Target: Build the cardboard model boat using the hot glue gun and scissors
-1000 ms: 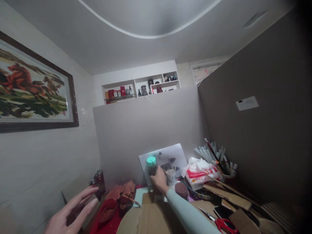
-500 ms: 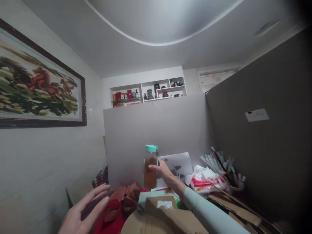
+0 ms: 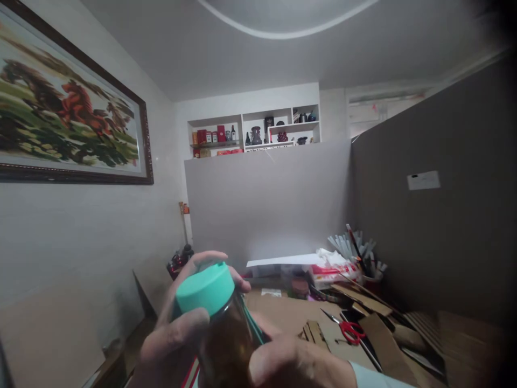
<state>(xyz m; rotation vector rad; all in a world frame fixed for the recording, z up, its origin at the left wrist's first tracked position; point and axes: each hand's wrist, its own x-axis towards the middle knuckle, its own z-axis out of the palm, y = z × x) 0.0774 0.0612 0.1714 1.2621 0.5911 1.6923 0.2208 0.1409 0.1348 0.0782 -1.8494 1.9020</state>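
A clear water bottle [image 3: 226, 350] filled with brown liquid is close in front of me, tilted slightly left. Its turquoise lid [image 3: 207, 290] is on top. My left hand [image 3: 172, 337] is closed round the lid, thumb on the near side and fingers over the far side. Lower down, my right hand [image 3: 301, 358] grips the bottle's body, its thumb across the front. A turquoise strap or handle runs along the bottle's right side. The bottom of the bottle lies below the picture's edge.
Red-handled scissors [image 3: 350, 330] and cardboard pieces [image 3: 383, 337] lie on the desk to the right. Behind them are a red-and-white plastic package [image 3: 335, 272] and a holder with pens [image 3: 365, 256]. Grey partitions [image 3: 270, 207] enclose the desk. A framed horse picture [image 3: 76, 108] hangs at left.
The bottle has come from the far side of the desk towards me in my right hand. My left hand, formerly apart and holding nothing, now grips its lid. The view has tipped downward.
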